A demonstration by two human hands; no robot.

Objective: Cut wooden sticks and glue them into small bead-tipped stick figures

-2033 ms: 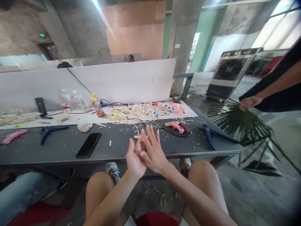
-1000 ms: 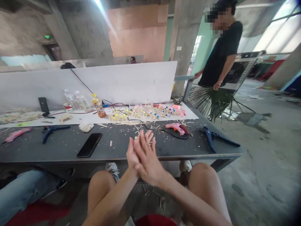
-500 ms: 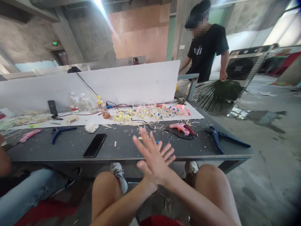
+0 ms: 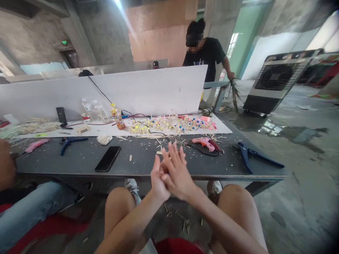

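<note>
My right hand point(image 4: 179, 173) lay with its fingers straight and slightly fanned across my left hand point(image 4: 159, 183), whose fingers were mostly covered, so I couldn't tell how they were bent or whether anything sat between my palms. Both hands were nearer me and left of the smooth pink glue gun point(image 4: 200, 140); behind it bristled a heap of thin wooden sticks point(image 4: 182, 124) dotted with little round yellow, blue and pink balls, and right of it lay a blue V-shaped cutter point(image 4: 245, 158).

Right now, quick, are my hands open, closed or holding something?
Left hand: partly covered by the right; cannot tell.
Right hand: open, laid over the left; anything between is hidden.
</note>
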